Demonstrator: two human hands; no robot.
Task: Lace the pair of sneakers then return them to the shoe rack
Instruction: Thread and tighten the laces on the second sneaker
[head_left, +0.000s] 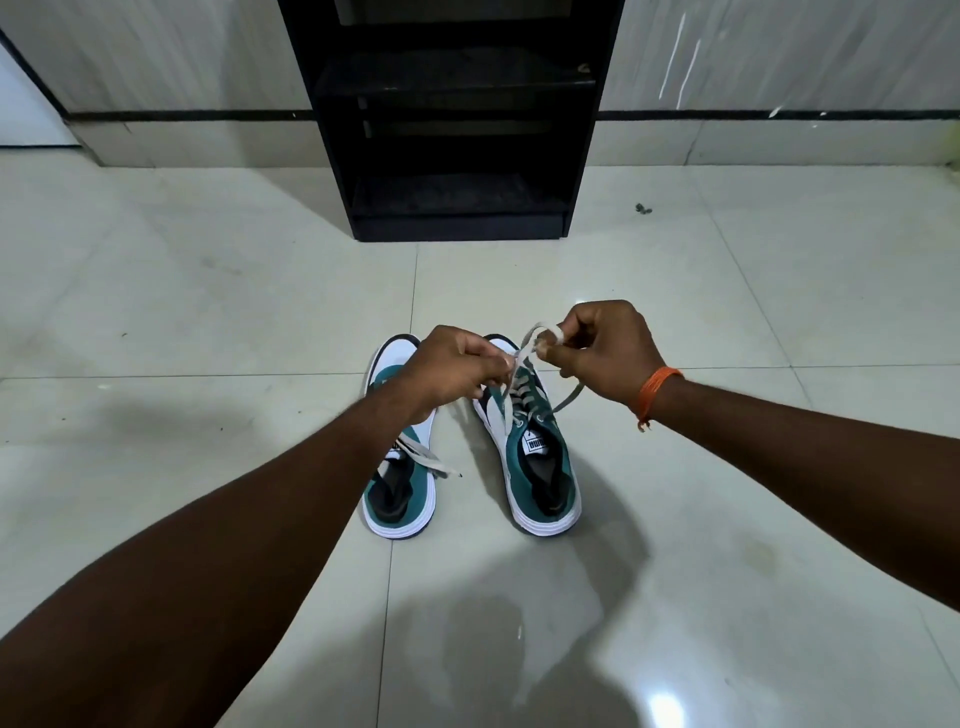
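Observation:
Two teal and white sneakers stand side by side on the tiled floor, toes pointing away from me. My left hand (453, 370) pinches one end of the right sneaker's (535, 467) pale lace (522, 358) above its tongue. My right hand (605, 349) pinches the other end, which loops over its fingers, and a strand hangs down beside the shoe. The left sneaker (402, 499) is partly hidden under my left forearm, and a loose lace end trails from it onto the floor.
A black shoe rack (457, 130) with open shelves stands against the marble wall straight ahead, about a shoe-length beyond the sneakers. A small dark speck (643, 209) lies on the floor to its right. Glossy floor tiles spread on all sides.

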